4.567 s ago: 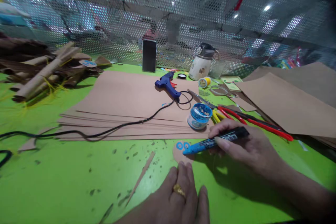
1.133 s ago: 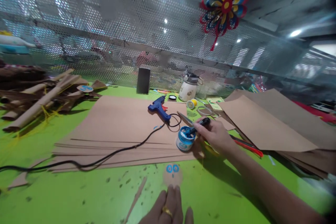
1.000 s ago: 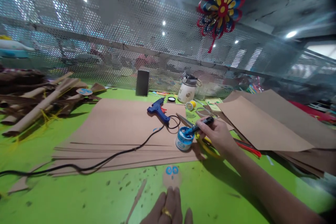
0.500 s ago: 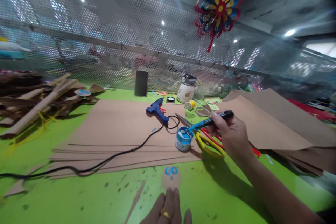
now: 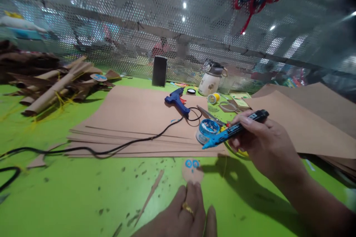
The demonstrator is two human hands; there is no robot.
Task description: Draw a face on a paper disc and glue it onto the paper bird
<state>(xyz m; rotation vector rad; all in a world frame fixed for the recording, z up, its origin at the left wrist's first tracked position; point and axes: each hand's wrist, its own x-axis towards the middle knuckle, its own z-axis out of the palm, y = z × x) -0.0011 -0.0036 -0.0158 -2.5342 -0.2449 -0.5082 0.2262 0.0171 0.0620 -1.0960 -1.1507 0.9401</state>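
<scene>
My right hand [image 5: 264,133] grips a black marker [image 5: 239,127], its front end coated in blue paint and pointing down to the left. That tip is in the air just in front of a small jar of blue paint [image 5: 202,136]. Below it, a round brown paper disc [image 5: 191,174] lies on the table, painted with two blue ring eyes and a small blue mark. My left hand [image 5: 186,211], with a gold ring, rests flat with its fingertips on the disc's near edge. Scissors [image 5: 208,114] lie behind the jar, their handles mostly hidden by my right hand.
A blue glue gun [image 5: 178,103] lies on stacked brown paper [image 5: 133,107], its black cord [image 5: 125,146] running left. Rolled paper [image 5: 55,89] piles up at left, more sheets [image 5: 300,118] at right. Behind stand a white bottle [image 5: 210,79] and a dark upright panel [image 5: 159,71].
My right hand has drawn the marker's blue tip out of the paint jar, toward me. My left hand stays on the disc. The view has tilted down.
</scene>
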